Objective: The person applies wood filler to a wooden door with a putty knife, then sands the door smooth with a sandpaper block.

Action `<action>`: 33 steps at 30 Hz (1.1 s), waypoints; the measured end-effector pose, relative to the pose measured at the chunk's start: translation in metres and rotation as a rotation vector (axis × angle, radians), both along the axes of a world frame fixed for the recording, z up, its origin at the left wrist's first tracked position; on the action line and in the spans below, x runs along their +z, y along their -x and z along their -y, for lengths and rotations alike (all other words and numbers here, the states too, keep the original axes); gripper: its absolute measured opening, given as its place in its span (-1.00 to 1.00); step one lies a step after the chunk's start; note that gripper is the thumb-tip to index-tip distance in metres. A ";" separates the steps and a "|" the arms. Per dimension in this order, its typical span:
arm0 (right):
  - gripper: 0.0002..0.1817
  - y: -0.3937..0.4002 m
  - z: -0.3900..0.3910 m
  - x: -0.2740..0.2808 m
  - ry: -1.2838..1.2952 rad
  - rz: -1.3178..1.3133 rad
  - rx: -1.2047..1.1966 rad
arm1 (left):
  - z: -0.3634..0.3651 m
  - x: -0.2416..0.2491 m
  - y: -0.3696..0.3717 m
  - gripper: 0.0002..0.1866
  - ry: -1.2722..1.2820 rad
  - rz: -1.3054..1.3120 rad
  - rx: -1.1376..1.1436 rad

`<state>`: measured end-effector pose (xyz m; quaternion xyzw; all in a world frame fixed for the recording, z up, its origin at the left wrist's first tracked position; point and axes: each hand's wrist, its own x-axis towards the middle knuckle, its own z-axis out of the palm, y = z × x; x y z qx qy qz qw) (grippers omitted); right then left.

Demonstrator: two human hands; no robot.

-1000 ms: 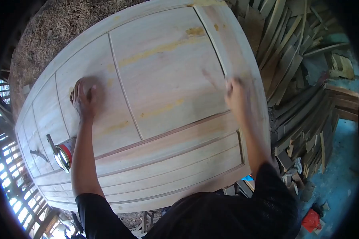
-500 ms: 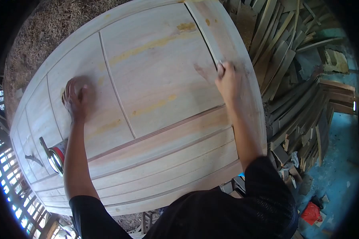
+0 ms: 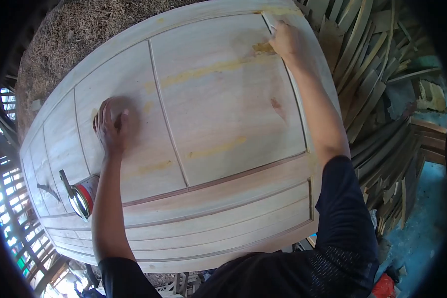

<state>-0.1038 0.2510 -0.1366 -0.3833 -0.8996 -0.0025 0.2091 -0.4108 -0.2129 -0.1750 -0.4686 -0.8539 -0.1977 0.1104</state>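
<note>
The right hand (image 3: 286,42) is now farther up the groove (image 3: 295,107), its grip curled, contents unclear; the left hand (image 3: 111,126) rests spread on the panel (image 3: 218,99) beneath both, probably heavy, stiff, best held by opposite edges.

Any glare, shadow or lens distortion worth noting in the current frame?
Head view: the wooden panel bows at its edges, fisheye-style, and the picture's corners go black; head view: bright glare through the lattice at far left; head view: a soft shadow around the left hand.
</note>
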 end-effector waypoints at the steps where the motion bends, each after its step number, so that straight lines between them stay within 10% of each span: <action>1: -0.66 -0.012 0.012 -0.008 0.010 0.001 0.001 | 0.001 -0.001 0.000 -0.43 -0.007 0.007 -0.008; 18: -0.65 -0.003 -0.003 -0.002 0.094 0.135 -0.060 | 0.008 -0.013 0.007 -0.39 -0.042 -0.009 -0.004; 27: -0.77 -0.238 0.251 0.018 0.368 0.123 -0.179 | 0.010 -0.024 0.010 -0.35 -0.042 -0.045 -0.017; 33: -0.97 -0.189 0.211 0.034 0.279 -0.148 -0.029 | -0.003 0.004 -0.005 -0.36 -0.081 0.027 0.026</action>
